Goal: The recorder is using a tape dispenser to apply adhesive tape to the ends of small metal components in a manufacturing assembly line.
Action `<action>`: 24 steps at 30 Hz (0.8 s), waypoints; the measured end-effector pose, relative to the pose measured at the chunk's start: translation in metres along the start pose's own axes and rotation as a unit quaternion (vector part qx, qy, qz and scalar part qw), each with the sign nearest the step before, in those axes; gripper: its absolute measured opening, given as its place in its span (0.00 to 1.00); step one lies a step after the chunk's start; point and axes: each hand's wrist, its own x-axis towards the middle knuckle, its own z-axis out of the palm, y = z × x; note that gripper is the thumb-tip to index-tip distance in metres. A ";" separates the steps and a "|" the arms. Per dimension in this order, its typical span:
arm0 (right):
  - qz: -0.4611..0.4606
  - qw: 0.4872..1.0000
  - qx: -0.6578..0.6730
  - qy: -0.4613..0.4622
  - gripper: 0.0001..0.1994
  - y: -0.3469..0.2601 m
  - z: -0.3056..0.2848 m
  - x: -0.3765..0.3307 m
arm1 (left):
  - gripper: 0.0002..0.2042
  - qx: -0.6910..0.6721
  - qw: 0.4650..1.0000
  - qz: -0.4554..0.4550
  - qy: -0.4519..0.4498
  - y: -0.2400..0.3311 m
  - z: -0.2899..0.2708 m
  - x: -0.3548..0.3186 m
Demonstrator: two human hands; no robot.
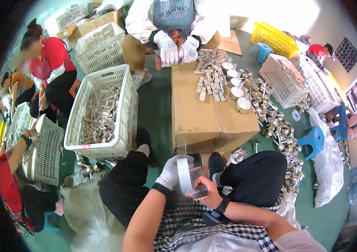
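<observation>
Above my lap, my left hand point(171, 173), in a white glove, is closed round a wide white band like a roll of tape point(184, 175). A dark grey boxy piece point(197, 173) with a jagged-looking brownish edge adjoins it; whether the two are joined, I cannot tell. My bare right hand point(207, 191) has its fingers wrapped round the grey piece, below and to the right of the band. Just beyond both hands stands a cardboard box point(212, 122). On its top lie flat metal clips point(213, 84) and several upright pieces with white discs point(243, 103).
A white crate point(134, 105) of metal parts stands left. Metal fittings point(285, 155) are heaped on the floor to the right, near a blue stool point(313, 140). Opposite, a co-worker's gloved hands point(178, 52) meet at the box's far edge. Other people sit at both sides.
</observation>
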 end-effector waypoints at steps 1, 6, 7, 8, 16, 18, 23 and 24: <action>0.032 0.999 0.009 -0.013 0.17 0.002 0.000 -0.001 | 0.07 -0.004 1.000 -0.002 0.002 -0.002 0.003 -0.006; 0.043 0.999 0.012 -0.020 0.18 0.003 0.003 -0.001 | 0.10 0.320 0.927 0.194 -0.004 -0.013 0.011 -0.016; 0.026 0.999 -0.003 -0.020 0.19 0.000 0.001 0.002 | 0.10 0.315 0.928 0.200 -0.005 -0.013 0.007 -0.012; 0.033 0.999 0.008 -0.020 0.18 -0.005 0.000 0.002 | 0.09 0.255 0.952 0.168 -0.024 -0.012 0.002 -0.009; 0.033 0.998 -0.044 -0.031 0.19 -0.009 -0.012 0.004 | 0.09 0.484 0.822 0.286 -0.093 -0.028 -0.024 0.017; 0.031 0.998 -0.041 -0.035 0.18 -0.005 -0.014 0.006 | 0.09 0.490 0.810 0.307 -0.099 -0.034 -0.040 0.030; 0.029 0.999 -0.021 -0.034 0.18 -0.002 -0.021 0.015 | 0.08 0.447 0.797 0.387 -0.121 -0.047 -0.075 0.060; 0.037 0.999 -0.024 -0.033 0.18 -0.003 -0.027 0.018 | 0.08 0.453 0.795 0.385 -0.119 -0.048 -0.075 0.060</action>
